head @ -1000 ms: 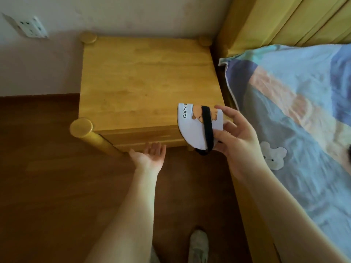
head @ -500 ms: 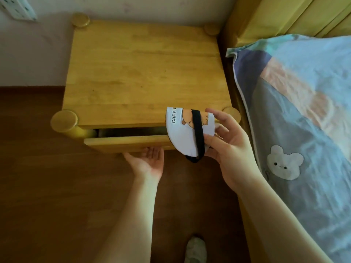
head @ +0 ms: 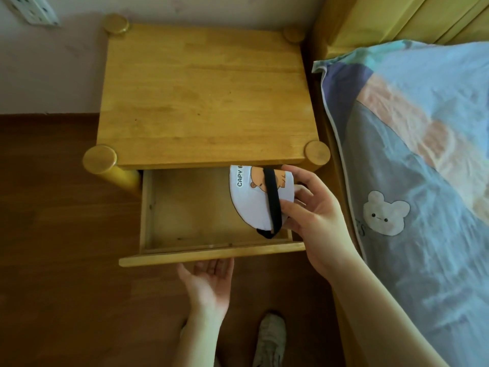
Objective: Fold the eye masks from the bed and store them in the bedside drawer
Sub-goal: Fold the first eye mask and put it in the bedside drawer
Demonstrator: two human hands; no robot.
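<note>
A folded white eye mask (head: 251, 200) with a cartoon animal, the letters "CAPY B" and a black strap hangs over the right part of the drawer (head: 211, 254), pinched by my right hand (head: 315, 221). The wooden drawer is pulled well out of the bedside table (head: 203, 96), and its visible inside holds nothing. My left hand (head: 209, 282) lies palm up under the drawer's front panel, fingertips hidden beneath the panel's lower edge.
The bed (head: 423, 154) with a blue, peach and grey cover bearing a white bear print runs along the right. A yellow headboard (head: 397, 17) stands behind it. A wall socket (head: 34, 9) sits at the upper left. My shoe (head: 270, 340) stands on the brown wooden floor.
The drawer has slid from shut to far out, drawn by my left hand. My right hand has carried the folded mask from in front of the table to above the drawer's inside.
</note>
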